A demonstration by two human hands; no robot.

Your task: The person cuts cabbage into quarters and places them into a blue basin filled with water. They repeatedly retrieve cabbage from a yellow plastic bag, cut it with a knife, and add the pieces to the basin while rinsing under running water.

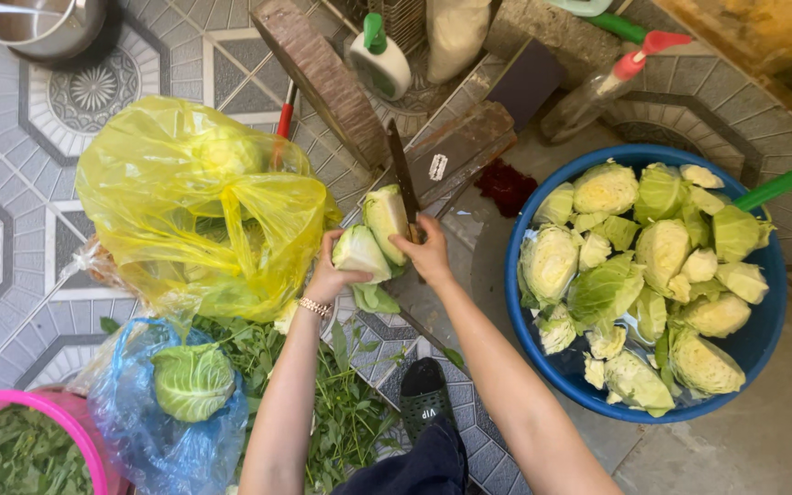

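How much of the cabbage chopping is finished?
A lot is done: the blue tub is piled with cut cabbage pieces. Right now the left hand steadies a split cabbage while the right hand holds the knife. One whole cabbage sits in the blue bag, and the yellow bag holds more.

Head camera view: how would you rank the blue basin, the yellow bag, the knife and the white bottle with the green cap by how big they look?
1. Blue basin
2. Yellow bag, somewhat smaller
3. Knife and white bottle: they look alike, the knife longer and thinner, so I would not rank them.
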